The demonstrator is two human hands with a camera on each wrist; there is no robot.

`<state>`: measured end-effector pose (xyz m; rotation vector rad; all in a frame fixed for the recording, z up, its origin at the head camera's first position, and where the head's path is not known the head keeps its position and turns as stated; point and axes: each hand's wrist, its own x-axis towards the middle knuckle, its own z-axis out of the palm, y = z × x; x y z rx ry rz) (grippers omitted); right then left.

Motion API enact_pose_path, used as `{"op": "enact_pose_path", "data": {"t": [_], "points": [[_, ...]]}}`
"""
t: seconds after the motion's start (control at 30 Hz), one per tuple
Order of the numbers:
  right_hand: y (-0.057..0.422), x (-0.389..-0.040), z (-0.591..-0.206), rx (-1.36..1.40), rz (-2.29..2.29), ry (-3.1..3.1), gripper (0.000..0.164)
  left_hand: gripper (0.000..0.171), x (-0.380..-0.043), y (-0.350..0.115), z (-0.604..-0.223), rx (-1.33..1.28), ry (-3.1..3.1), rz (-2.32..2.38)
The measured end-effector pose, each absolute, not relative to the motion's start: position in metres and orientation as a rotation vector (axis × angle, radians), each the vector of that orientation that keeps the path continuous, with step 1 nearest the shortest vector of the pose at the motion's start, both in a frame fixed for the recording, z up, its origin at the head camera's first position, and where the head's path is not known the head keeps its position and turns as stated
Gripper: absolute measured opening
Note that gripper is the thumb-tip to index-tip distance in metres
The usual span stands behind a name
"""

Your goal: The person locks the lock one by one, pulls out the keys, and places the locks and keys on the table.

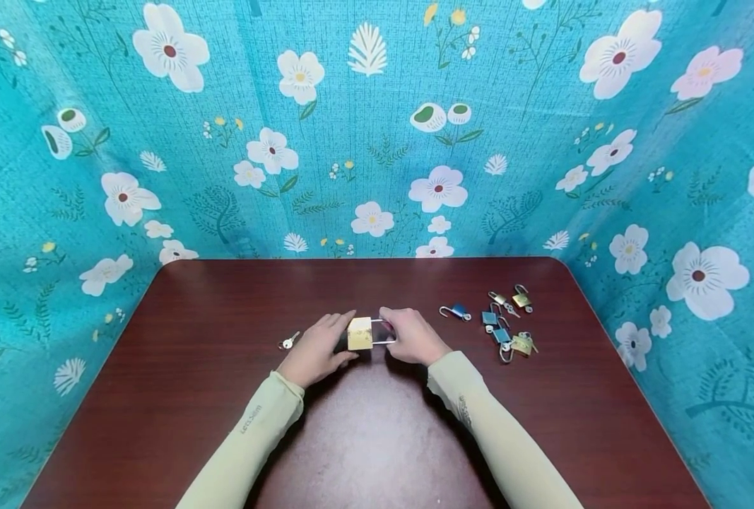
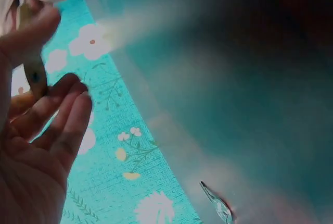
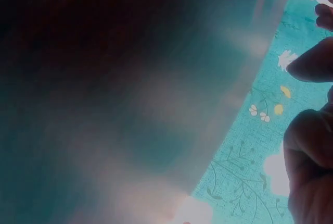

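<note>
A large brass padlock [image 1: 360, 334] lies on its side in the head view, its steel shackle [image 1: 383, 342] pointing right. My left hand [image 1: 318, 346] holds the brass body from the left, thumb at the near side and fingers at the far side. From the right, my right hand [image 1: 413, 336] grips the curved end of the shackle with curled fingers. In the left wrist view, the padlock's edge [image 2: 35, 73] shows dark between the fingers of my left hand [image 2: 41, 151]. The right wrist view catches only part of my right hand [image 3: 312, 151] at its edge.
Small keys on a ring [image 1: 289, 341] lie just left of my left hand on the dark red table [image 1: 211, 396]. To the right are several smaller opened padlocks with keys, including a blue padlock [image 1: 458, 312] and a brass padlock [image 1: 521, 300]. A floral curtain [image 1: 326, 177] surrounds the table.
</note>
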<state>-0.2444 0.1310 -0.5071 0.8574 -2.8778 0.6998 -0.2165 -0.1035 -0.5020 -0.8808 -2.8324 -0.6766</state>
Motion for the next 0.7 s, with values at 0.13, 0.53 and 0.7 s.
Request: {"op": "enact_pose_path", "data": {"t": [0.13,0.53,0.7], "points": [[0.128,-0.245,-0.511,0.875,0.709,-2.878,0.028,0.073,-0.217,-0.105,-0.501,-0.877,-2.837,-0.668],[0.126,-0.246,-0.516,0.975,0.812,-2.924,0.052,0.062,-0.228,-0.123,-0.514,-0.77,-2.993,-0.594],[0.123,-0.251,-0.517,0.981,0.761,-2.961,0.054,0.061,-0.234,-0.125,-0.516,-0.747,-3.046,-0.581]]}}
